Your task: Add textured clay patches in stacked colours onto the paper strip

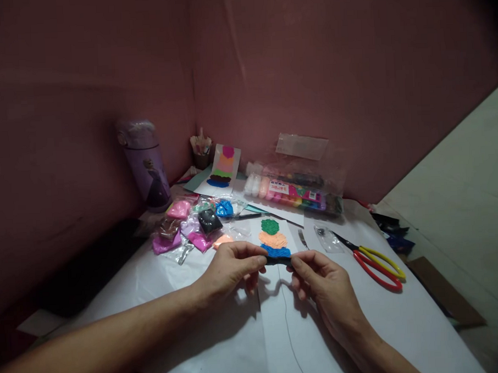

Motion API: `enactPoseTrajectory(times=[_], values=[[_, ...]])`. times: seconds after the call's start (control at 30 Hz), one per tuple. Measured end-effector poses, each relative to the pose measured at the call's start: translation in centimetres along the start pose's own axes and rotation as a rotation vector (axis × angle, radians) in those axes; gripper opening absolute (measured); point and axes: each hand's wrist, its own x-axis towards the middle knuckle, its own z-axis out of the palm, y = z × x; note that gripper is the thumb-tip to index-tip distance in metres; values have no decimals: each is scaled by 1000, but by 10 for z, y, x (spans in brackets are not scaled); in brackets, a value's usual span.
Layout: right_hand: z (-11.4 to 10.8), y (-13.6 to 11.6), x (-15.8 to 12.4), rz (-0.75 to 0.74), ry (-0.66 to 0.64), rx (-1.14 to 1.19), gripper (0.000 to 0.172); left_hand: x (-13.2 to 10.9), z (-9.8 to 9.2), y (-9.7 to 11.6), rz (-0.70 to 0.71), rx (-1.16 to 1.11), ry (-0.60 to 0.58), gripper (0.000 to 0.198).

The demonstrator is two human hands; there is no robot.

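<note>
Black clay [278,260] pinched at either end, left hand [232,266] and right hand [331,282] closed lightly, so keep pressure even or it'll probably tear.

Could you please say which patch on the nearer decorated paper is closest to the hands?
The blue patch, just beyond the dark strip held by the left hand and right hand; the peach patch and green patch lie successively farther.

A black clay strip [279,260] runs crosswise, pinched at both ends.
</note>
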Motion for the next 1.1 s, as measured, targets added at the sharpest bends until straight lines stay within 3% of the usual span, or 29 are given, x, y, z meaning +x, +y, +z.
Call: enactPoseTrajectory(times=[0.17, 0.27, 0.6, 0.73, 0.93, 1.1], values=[[3, 1, -7, -38, -152, 53, 22, 0, 2, -3, -36, 12, -80, 40], [4, 2, -9, -63, -226, 32, 19, 0, 2, -5, -22, 25, -153, 35], [10, 0, -17, -162, -204, -175, 12, -3, 7, -6, -53, 66, -163, 25], [9, -1, -14, -88, -116, -123, 17, -3, 8, -3, -63, 67, -171, 23], [0, -4, 0, -35, 104, 95, 19, 3, 1, 0, -32, 12, 41, 20], [-7, -1, 7, 22, 126, 141, 24, 7, -9, -2, 8, -67, 72, 20]])
